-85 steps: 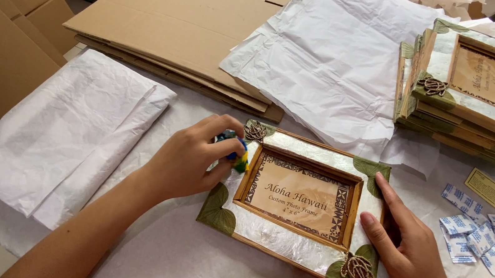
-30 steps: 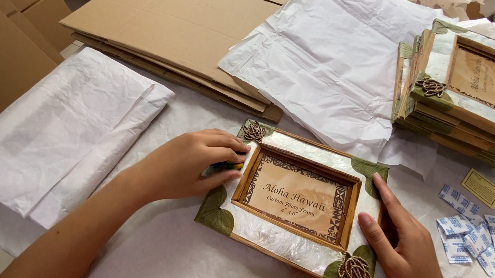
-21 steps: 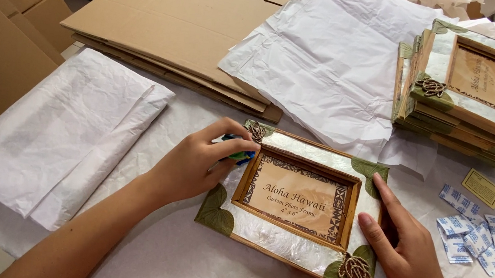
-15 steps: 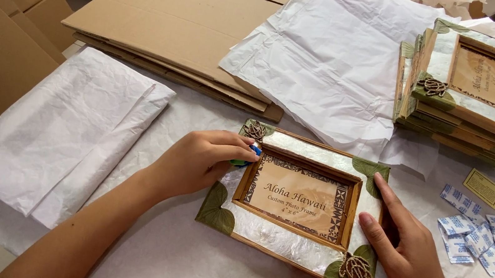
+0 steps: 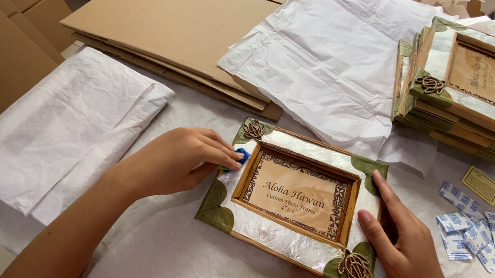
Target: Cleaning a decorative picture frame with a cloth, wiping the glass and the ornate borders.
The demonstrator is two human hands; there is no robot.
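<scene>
Picture frame (image 5: 296, 205), shell-white with green leaf corners and small woven turtle ornaments, lies flat between the two hands on the paper-covered table (image 5: 181, 269). The left hand (image 5: 179, 159) is curled almost closed, its fingertips pinching a small blue cloth or sponge (image 5: 242, 155) (too little of it shows to tell which) against the frame's left inner edge, just beside the wooden border. The right hand (image 5: 406, 253) lies open and flat, holding nothing, its fingers pressed along the frame's right side to steady it. Beyond the right hand stands a stack of similar frames (image 5: 474, 85), and just to its outer side lie small white-and-blue packets (image 5: 476, 227) and a yellow card (image 5: 481, 184). Beyond the left hand are flattened cardboard sheets (image 5: 173, 23); to its outer side lies a folded pile of white tissue paper (image 5: 59, 135), and another sheet of tissue (image 5: 333, 55) is spread beyond the frame. To wipe well, I judge, the blue piece should run in short, light strokes along the border, avoiding the raised turtle by the fingertips, while the right palm keeps even downward pressure so the frame does not skid on the paper.
</scene>
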